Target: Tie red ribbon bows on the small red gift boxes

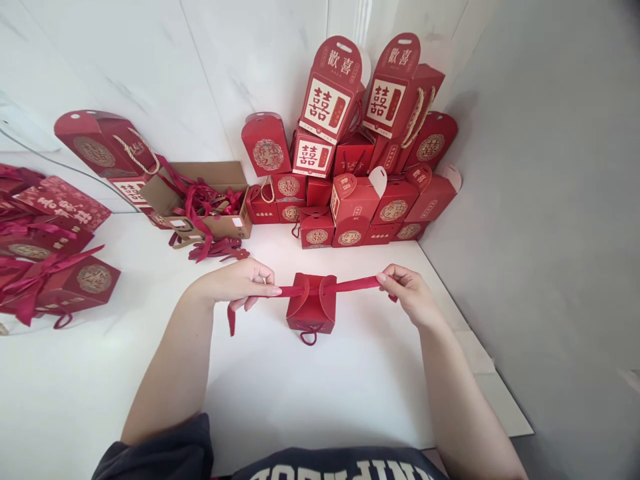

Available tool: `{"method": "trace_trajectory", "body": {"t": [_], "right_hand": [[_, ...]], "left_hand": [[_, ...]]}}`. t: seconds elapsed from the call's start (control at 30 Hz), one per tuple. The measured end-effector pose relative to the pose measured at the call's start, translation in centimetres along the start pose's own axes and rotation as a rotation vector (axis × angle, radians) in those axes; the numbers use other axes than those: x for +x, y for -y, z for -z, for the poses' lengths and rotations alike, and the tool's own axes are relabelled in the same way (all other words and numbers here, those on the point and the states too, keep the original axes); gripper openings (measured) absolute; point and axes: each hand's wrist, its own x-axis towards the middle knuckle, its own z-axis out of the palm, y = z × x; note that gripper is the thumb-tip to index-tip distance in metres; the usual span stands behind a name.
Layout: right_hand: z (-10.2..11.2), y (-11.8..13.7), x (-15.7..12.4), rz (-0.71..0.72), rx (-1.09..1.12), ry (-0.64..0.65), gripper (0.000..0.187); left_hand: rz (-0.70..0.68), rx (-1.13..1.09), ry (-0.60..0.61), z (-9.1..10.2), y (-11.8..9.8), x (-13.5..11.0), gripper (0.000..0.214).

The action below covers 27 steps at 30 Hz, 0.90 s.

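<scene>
A small red gift box (313,319) stands on the white table in front of me, its curved top flaps folded together. A dark red ribbon (357,285) runs through the flaps and stretches out to both sides. On the left, my left hand (247,283) pinches one length of it, and a loose tail hangs below the fingers. My right hand (403,288) pinches the other length on the right, with a short end showing under the fingers. Both hands are apart from the box. A cord loop (309,338) lies at the box's near side.
An open cardboard box (227,227) full of ribbons stands behind my left hand, with more ribbons (220,249) before it. Stacked red gift boxes (350,213) line the back wall. Ribboned boxes (85,283) sit at far left. A grey wall (540,200) rises along the right edge.
</scene>
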Motion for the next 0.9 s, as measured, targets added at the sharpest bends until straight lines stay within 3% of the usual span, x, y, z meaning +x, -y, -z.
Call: {"method": "trace_trajectory", "body": {"t": [0.13, 0.3, 0.63, 0.77, 0.9], "right_hand": [[1.4, 0.6, 0.6, 0.049, 0.043, -0.112, 0.035], [2.2, 2.5, 1.3, 0.138, 0.240, -0.193, 0.029], [0.5, 7.1, 2.5, 0.252, 0.586, -0.249, 0.027], [-0.6, 8.4, 2.5, 0.294, 0.601, -0.242, 0.020], [-2.0, 9.5, 1.9, 0.356, 0.491, -0.229, 0.017]], "left_hand": [[0.005, 0.044, 0.022, 0.5, 0.0, -1.1, 0.037], [-0.171, -0.067, 0.015, 0.9, -0.4, -2.5, 0.024], [-0.479, -0.311, -0.114, 0.0, -0.9, -1.8, 0.027], [-0.625, -0.409, -0.220, -0.4, -2.2, -2.0, 0.025], [-0.721, -0.512, -0.472, -1.3, -4.1, -2.1, 0.020]]}}
